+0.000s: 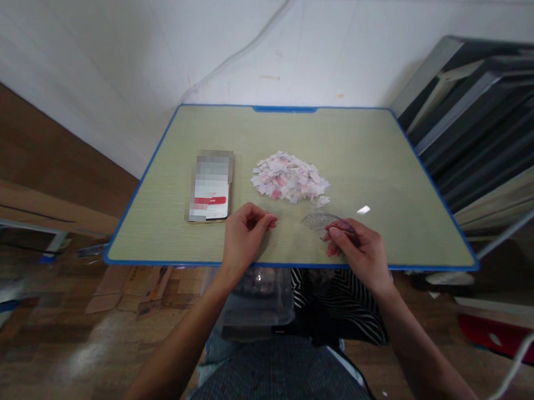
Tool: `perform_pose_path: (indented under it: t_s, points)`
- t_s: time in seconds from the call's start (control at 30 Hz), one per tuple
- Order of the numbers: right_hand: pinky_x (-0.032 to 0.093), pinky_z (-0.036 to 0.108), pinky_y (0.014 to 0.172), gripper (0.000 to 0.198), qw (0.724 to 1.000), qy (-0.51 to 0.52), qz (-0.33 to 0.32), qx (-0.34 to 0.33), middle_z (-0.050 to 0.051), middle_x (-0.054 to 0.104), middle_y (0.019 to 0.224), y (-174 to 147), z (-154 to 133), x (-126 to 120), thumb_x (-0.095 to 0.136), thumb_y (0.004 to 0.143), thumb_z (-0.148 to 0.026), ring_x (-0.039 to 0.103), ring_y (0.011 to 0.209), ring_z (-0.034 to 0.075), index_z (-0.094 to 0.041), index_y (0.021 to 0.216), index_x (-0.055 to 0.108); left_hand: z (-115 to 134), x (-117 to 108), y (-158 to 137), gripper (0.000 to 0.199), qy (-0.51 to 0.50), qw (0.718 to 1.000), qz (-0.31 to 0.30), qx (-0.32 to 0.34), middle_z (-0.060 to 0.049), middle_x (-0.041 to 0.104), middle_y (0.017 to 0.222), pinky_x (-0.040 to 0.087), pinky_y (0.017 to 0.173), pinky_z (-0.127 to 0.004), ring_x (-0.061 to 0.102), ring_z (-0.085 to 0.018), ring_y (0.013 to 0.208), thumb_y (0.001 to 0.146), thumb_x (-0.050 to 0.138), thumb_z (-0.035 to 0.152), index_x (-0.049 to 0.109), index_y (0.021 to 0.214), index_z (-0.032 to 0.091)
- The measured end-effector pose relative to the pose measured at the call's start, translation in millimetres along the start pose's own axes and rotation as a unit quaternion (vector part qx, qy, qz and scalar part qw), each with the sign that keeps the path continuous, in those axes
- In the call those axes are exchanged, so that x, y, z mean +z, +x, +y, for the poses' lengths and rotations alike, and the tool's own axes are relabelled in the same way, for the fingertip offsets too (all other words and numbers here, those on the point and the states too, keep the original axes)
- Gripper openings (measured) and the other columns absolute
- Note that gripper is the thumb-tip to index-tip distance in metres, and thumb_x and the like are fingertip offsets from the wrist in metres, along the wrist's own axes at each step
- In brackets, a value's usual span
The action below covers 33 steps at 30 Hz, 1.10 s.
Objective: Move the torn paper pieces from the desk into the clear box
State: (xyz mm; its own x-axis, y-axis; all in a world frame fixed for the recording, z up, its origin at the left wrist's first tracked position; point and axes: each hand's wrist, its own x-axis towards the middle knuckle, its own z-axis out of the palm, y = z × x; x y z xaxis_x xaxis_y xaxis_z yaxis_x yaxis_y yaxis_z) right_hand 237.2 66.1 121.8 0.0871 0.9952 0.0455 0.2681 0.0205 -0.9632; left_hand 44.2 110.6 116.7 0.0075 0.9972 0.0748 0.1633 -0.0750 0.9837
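My right hand (pixel 358 243), near the front edge of the table, is closed on a clear, curved plastic piece with markings that looks like a protractor (pixel 317 222); my fingers cover part of it. To its left, my left hand (pixel 250 232) is closed in a pinch just above the table. Whatever lies between those fingertips, if anything, is too small to make out. Beyond both hands is a heap of small paper scraps (pixel 290 176), mostly white with some pink. A phone (pixel 211 188) with a lit, partly blurred screen lies left of the heap, close to my left hand.
The pale table (pixel 354 145) has a blue rim and stands against a white wall (pixel 328 54). Dark flat panels (pixel 490 116) lean at the right. Below the front edge are a clear plastic box (pixel 256 307) and black-and-white striped cloth (pixel 359 312). Cardboard (pixel 128 288) lies on the floor.
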Motion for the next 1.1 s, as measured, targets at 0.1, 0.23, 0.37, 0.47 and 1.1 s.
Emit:
perform_pose_path:
  t_s: [0.1, 0.23, 0.37, 0.47, 1.1]
  points:
    - [0.043, 0.019, 0.041, 0.015, 1.0, 0.005, 0.001, 0.001, -0.001, 0.058, 0.062, 0, 0, -1, 0.052, 0.078, -0.03, 0.053, 0.042, 0.006, -0.015, 0.075, 0.054, -1, 1, 1, 0.009, 0.005, 1.0, -0.005, -0.015, 0.001, 0.059, 0.058, 0.045, 0.051, -0.022, 0.057, -0.011, 0.053, 0.071, 0.057, 0.016, 0.05, 0.064, 0.016]
    - [0.043, 0.019, 0.041, 0.015, 1.0, 0.011, -0.001, 0.003, -0.001, 0.058, 0.062, 0, 1, -1, 0.052, 0.078, -0.03, 0.053, 0.043, 0.006, -0.015, 0.075, 0.054, -4, 2, 4, 0.005, 0.035, 0.999, -0.017, -0.018, 0.002, 0.059, 0.059, 0.046, 0.052, -0.022, 0.059, -0.012, 0.055, 0.069, 0.059, 0.017, 0.054, 0.068, 0.015]
    - [0.043, 0.019, 0.041, 0.015, 1.0, 0.008, -0.001, 0.002, -0.001, 0.058, 0.061, -1, 1, 2, 0.052, 0.078, -0.029, 0.053, 0.043, 0.006, -0.015, 0.075, 0.054, -7, 1, 5, 0.008, 0.094, 0.995, -0.042, 0.004, 0.0, 0.059, 0.063, 0.045, 0.053, -0.023, 0.057, -0.011, 0.053, 0.073, 0.055, 0.019, 0.062, 0.075, 0.015]
    - [0.043, 0.02, 0.042, 0.016, 1.0, -0.014, 0.013, -0.016, -0.001, 0.058, 0.062, -1, 3, -2, 0.052, 0.078, -0.031, 0.054, 0.044, 0.007, -0.015, 0.076, 0.055, -5, 1, 5, 0.013, 0.136, 0.989, -0.056, 0.016, 0.002, 0.059, 0.062, 0.041, 0.047, -0.022, 0.053, -0.01, 0.046, 0.073, 0.058, 0.019, 0.063, 0.083, 0.015]
    - [0.043, 0.026, 0.054, 0.012, 0.942, -0.299, 0.114, -0.1, 0.003, 0.059, 0.066, -3, 18, -53, 0.053, 0.079, -0.025, 0.053, 0.06, 0.014, -0.017, 0.071, 0.06, 9, -23, -63, 0.017, 0.258, 0.947, -0.089, 0.167, -0.002, 0.051, 0.092, 0.045, 0.055, -0.017, 0.052, -0.007, 0.066, 0.082, 0.049, 0.014, 0.054, 0.097, 0.019]
